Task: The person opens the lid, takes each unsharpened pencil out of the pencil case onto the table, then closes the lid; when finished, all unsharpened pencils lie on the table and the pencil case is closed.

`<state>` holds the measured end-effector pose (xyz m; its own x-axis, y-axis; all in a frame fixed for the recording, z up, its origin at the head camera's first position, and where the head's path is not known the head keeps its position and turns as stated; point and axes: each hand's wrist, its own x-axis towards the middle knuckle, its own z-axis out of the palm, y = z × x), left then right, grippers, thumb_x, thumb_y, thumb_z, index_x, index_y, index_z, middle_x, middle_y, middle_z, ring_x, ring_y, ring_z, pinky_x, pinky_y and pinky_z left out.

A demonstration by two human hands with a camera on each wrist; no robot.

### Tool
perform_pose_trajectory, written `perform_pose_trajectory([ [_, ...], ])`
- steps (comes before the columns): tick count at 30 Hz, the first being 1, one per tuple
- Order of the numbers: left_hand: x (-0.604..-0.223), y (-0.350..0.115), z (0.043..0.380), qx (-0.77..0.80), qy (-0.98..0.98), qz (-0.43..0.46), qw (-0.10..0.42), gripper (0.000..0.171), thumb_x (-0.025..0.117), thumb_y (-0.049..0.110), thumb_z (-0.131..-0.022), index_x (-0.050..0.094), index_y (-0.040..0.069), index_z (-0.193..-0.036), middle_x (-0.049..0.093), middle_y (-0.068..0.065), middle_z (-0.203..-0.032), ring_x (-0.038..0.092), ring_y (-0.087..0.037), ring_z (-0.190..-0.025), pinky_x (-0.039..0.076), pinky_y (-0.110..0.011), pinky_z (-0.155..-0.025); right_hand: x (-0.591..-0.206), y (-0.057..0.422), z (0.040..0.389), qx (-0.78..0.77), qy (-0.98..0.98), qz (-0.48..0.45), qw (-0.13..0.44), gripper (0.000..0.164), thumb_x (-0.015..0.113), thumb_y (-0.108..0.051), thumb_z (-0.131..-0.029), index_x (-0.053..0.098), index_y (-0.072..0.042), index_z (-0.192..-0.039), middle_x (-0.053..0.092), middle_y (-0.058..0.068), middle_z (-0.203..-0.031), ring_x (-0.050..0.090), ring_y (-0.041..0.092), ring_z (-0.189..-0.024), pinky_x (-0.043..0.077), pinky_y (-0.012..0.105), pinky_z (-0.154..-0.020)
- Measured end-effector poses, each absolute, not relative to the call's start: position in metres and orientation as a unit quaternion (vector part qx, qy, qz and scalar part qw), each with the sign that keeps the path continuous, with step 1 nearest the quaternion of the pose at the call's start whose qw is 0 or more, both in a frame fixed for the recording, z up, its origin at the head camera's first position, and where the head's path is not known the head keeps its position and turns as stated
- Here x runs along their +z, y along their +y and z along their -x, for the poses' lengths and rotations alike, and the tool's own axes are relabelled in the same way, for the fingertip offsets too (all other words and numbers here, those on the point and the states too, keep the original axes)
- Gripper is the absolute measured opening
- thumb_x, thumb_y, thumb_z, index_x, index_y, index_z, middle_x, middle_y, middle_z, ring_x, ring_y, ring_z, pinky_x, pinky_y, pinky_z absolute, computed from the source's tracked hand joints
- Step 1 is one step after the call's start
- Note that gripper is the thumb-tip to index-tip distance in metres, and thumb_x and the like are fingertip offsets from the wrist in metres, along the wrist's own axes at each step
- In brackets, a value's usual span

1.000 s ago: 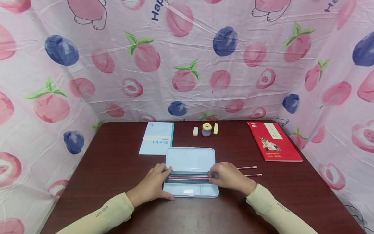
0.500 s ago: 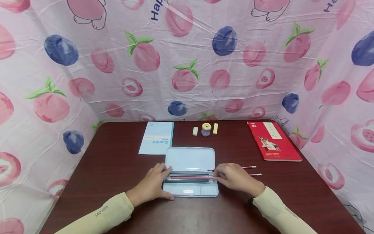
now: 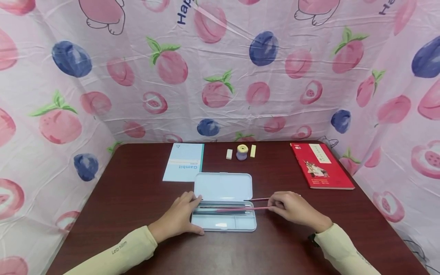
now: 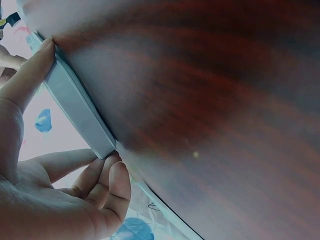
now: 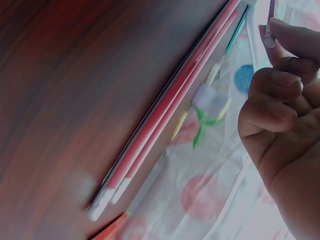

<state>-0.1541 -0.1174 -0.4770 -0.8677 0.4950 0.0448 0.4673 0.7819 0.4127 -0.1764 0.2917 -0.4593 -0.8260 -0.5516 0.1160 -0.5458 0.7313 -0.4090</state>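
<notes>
An open pale blue pencil case (image 3: 223,186) lies on the table with its lid folded back. My left hand (image 3: 178,214) holds its left end, thumb at the near edge and fingers towards the hinge; the left wrist view shows the case side (image 4: 80,102) between thumb and fingers. To the right of the case, my right hand (image 3: 292,208) pinches the eraser end of a red pencil (image 3: 259,208), whose other end reaches over the case's long compartment. Slim dark items (image 3: 220,204) lie in that compartment. Two red pencils (image 5: 165,107) rest on the table beside the right hand, partly hidden in the head view.
Behind the case lie a light blue notebook (image 3: 183,162), a white eraser (image 3: 229,154), a purple and yellow sharpener-like object (image 3: 242,152) and a yellow strip (image 3: 253,151). At the right is a red book (image 3: 321,166). A fruit-patterned curtain (image 3: 220,114) surrounds the table.
My right hand has moved right, off the case's right end, drawing the red pencil partly out of the compartment. The left hand and the case have stayed in place.
</notes>
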Motion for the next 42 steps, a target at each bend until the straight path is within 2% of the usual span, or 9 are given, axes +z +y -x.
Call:
perform_pose_trajectory([
  [14, -0.476, -0.117, 0.154, 0.211, 0.944, -0.252, 0.039, 0.111, 0.101, 0.051, -0.066, 0.056, -0.002, -0.152, 0.058, -0.008, -0.119, 0.044, -0.015, -0.104, 0.043, -0.038, -0.091, -0.469, 0.349, 0.18, -0.287, 0.903, 0.321, -0.008, 0.02, 0.084, -0.008, -0.089, 0.073, -0.024, -0.095, 0.053, -0.019, -0.074, 0.046, -0.006, -0.067, 0.045, 0.019, -0.06],
  [25, -0.474, -0.117, 0.153, 0.215, 0.943, -0.249, 0.042, 0.11, 0.101, 0.051, -0.066, 0.056, -0.002, -0.152, 0.058, -0.007, -0.118, 0.044, -0.015, -0.104, 0.043, -0.037, -0.09, -0.473, 0.393, 0.175, -0.302, 0.902, 0.307, -0.033, 0.021, 0.086, -0.006, -0.088, 0.075, -0.022, -0.095, 0.063, -0.018, -0.079, 0.053, -0.002, -0.071, 0.046, 0.019, -0.063],
  [36, -0.475, -0.117, 0.153, 0.212, 0.943, -0.252, 0.04, 0.11, 0.101, 0.051, -0.066, 0.056, -0.002, -0.152, 0.058, -0.008, -0.118, 0.044, -0.015, -0.103, 0.043, -0.038, -0.09, -0.474, 0.415, 0.171, -0.296, 0.914, 0.274, -0.037, 0.021, 0.086, -0.006, -0.086, 0.075, -0.022, -0.094, 0.062, -0.019, -0.078, 0.052, -0.003, -0.07, 0.045, 0.019, -0.061],
  [42, -0.475, -0.117, 0.153, 0.213, 0.944, -0.251, 0.037, 0.11, 0.101, 0.05, -0.066, 0.056, -0.002, -0.152, 0.058, -0.008, -0.118, 0.044, -0.015, -0.104, 0.043, -0.037, -0.09, -0.475, 0.417, 0.174, -0.293, 0.914, 0.278, -0.013, 0.017, 0.085, -0.01, -0.088, 0.076, -0.021, -0.097, 0.064, -0.017, -0.079, 0.052, -0.002, -0.071, 0.046, 0.02, -0.063],
])
